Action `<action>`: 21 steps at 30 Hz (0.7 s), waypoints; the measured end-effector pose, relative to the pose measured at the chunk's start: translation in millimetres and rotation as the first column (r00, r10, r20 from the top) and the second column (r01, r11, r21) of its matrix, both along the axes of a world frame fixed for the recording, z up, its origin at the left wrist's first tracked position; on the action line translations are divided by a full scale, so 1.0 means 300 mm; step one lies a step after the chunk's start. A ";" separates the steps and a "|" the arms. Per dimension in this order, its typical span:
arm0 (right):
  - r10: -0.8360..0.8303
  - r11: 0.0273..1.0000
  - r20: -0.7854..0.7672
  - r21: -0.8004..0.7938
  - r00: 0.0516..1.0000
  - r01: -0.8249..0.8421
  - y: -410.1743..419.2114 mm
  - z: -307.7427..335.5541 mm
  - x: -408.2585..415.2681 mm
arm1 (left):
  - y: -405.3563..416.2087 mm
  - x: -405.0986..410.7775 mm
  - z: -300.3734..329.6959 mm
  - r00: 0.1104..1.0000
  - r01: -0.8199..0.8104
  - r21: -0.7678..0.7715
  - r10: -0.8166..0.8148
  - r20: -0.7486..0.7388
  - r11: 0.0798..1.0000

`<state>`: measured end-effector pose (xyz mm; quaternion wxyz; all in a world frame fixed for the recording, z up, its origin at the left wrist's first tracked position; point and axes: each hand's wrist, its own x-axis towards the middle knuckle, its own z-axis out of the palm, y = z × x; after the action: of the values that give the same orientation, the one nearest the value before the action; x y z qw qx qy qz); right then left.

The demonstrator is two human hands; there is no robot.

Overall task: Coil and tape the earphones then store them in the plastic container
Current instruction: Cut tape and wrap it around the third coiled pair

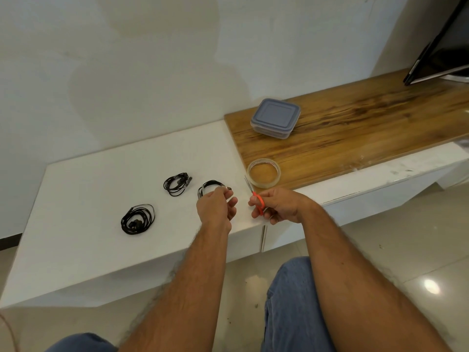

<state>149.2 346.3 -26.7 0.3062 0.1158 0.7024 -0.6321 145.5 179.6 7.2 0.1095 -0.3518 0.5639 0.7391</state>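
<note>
My left hand [217, 208] pinches a coiled black earphone [209, 186] just above the white table [101, 250]; most of the coil shows beyond my fingers. My right hand [278, 205] grips small orange-handled scissors [256, 198], their blades pointing up and away toward the tape. Two more coiled black earphones lie on the table, one [177, 183] behind and one [137, 219] at the left. A roll of clear tape [264, 173] lies flat on the wooden board. The plastic container [275, 118], lid on, stands further back on the wood.
The wooden board [355, 128] covers the right part of the low white bench. A dark screen [441, 47] leans at the far right. The wall rises close behind the table. My knees in blue jeans [294, 301] are below the front edge.
</note>
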 end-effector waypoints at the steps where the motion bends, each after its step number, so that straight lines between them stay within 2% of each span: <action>1: -0.008 1.000 -0.006 0.007 1.000 0.008 0.000 0.002 0.000 | 0.001 -0.001 -0.002 1.000 0.000 0.000 0.000 0.000 1.000; 6: 0.001 0.996 -0.068 0.088 0.998 0.005 0.007 0.008 0.000 | -0.001 -0.005 -0.010 1.000 -0.001 -0.003 0.001 0.000 1.000; 14: 0.082 0.922 -0.194 0.386 0.978 0.000 0.012 0.050 -0.030 | 0.006 -0.015 -0.020 0.999 0.038 -0.033 -0.039 -0.037 0.999; 18: 0.190 0.823 -0.165 0.565 0.968 -0.065 0.021 0.079 -0.079 | 0.013 -0.028 -0.023 0.997 0.055 -0.040 -0.057 -0.056 0.998; 21: 0.295 0.681 -0.098 0.719 0.950 -0.137 0.025 0.104 -0.112 | 0.019 -0.035 -0.029 0.995 0.069 -0.027 -0.071 -0.064 0.997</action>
<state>115.6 353.7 4.5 0.2371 0.0734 0.9262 -0.2838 135.0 185.4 -1.7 0.1126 -0.3091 0.5881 0.7389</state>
